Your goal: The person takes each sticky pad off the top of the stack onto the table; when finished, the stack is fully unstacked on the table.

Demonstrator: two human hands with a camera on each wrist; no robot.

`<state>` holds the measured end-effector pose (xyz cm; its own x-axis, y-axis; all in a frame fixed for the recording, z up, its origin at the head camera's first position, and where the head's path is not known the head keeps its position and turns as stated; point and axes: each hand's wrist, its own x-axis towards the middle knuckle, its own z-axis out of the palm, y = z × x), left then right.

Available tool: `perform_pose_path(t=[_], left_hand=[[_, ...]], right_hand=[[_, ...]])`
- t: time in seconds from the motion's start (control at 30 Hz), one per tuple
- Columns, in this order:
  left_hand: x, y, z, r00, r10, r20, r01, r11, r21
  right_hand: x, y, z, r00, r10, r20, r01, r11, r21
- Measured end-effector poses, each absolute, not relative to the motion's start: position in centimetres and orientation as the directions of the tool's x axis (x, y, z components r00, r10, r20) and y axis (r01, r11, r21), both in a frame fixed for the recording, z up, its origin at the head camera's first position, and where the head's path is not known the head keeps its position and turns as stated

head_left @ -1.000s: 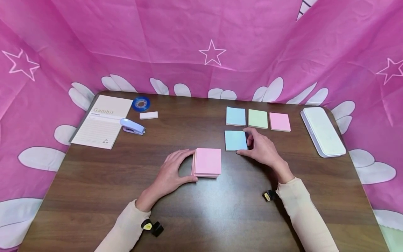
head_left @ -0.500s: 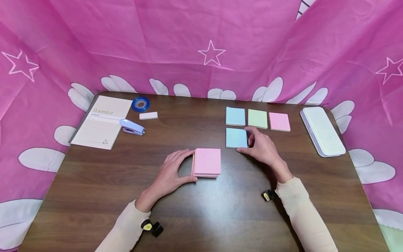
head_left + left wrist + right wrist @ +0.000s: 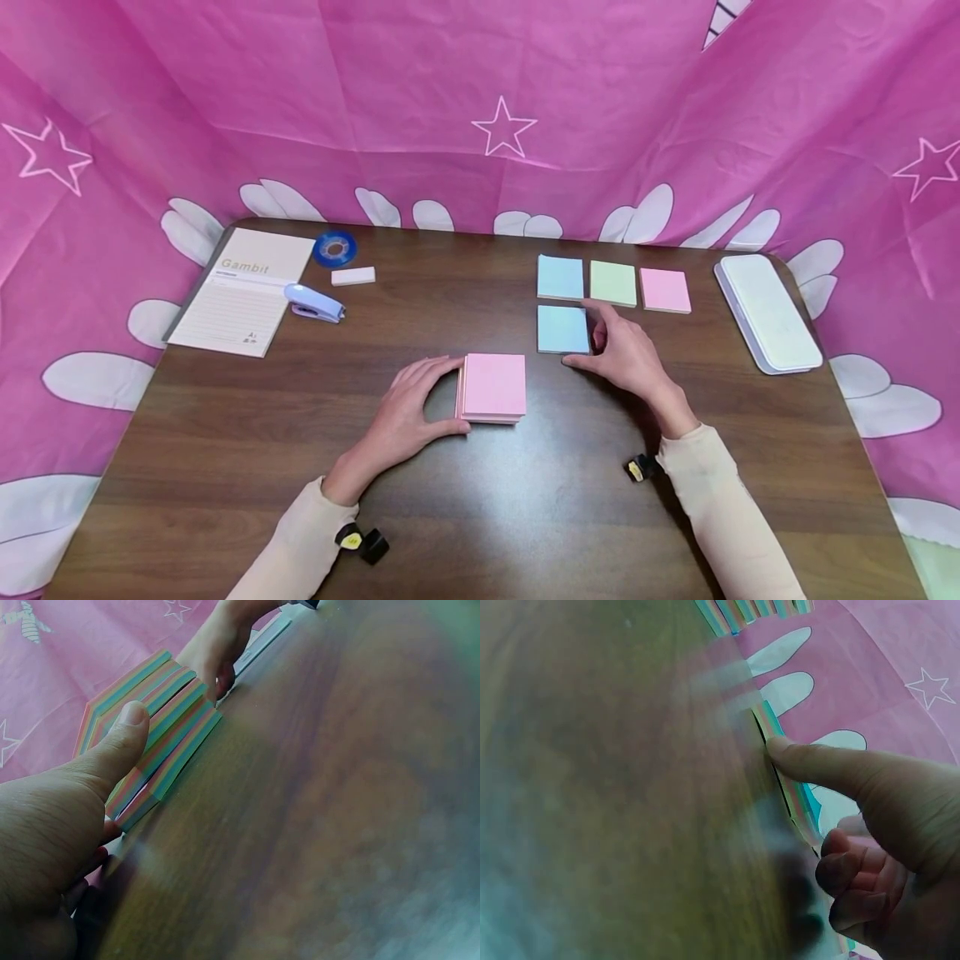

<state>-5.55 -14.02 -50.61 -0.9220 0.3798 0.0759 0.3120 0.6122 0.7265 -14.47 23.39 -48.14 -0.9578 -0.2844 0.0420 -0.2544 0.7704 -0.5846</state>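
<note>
My left hand [image 3: 411, 414] grips the left side of a stack of square sticky note pads, thumb at its near edge. The stack's top is pink [image 3: 495, 383]; its striped, many-coloured sides [image 3: 165, 735] show in the left wrist view. My right hand [image 3: 626, 350] pinches a blue sticky note pad [image 3: 562, 329] at its right end, index finger at the far edge and thumb near the front one. Whether both fingertips still press on it is hard to see. Beyond it stand blue [image 3: 560, 277], green [image 3: 613, 283] and pink [image 3: 665, 290] pads in a row.
A white case [image 3: 770, 312] lies at the far right of the wooden table [image 3: 495, 517]. At the left are a notebook [image 3: 236, 300], a light-blue stapler [image 3: 315, 302], a blue tape roll [image 3: 335, 248] and a white eraser [image 3: 353, 276]. A pink curtain [image 3: 420, 100] hangs behind.
The blue pad in my right hand has moved a little away from me, closer to the row. Lately its fingers have spread slightly. My left hand and the stack stay put.
</note>
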Motion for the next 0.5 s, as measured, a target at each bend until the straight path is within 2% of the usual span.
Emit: perform_pose_path(t=[0.17, 0.5], left_hand=[[-5.6, -14.0, -50.6, -0.920, 0.383, 0.075, 0.315, 0.614, 0.724], [-5.6, -14.0, -50.5, -0.921, 0.382, 0.077, 0.315, 0.615, 0.722]], right_hand=[[-13.7, 22.7, -47.3, -0.941, -0.315, 0.122, -0.326, 0.754, -0.570], [-11.4, 19.1, -45.1, -0.863, -0.423, 0.278, -0.499, 0.620, -0.605]])
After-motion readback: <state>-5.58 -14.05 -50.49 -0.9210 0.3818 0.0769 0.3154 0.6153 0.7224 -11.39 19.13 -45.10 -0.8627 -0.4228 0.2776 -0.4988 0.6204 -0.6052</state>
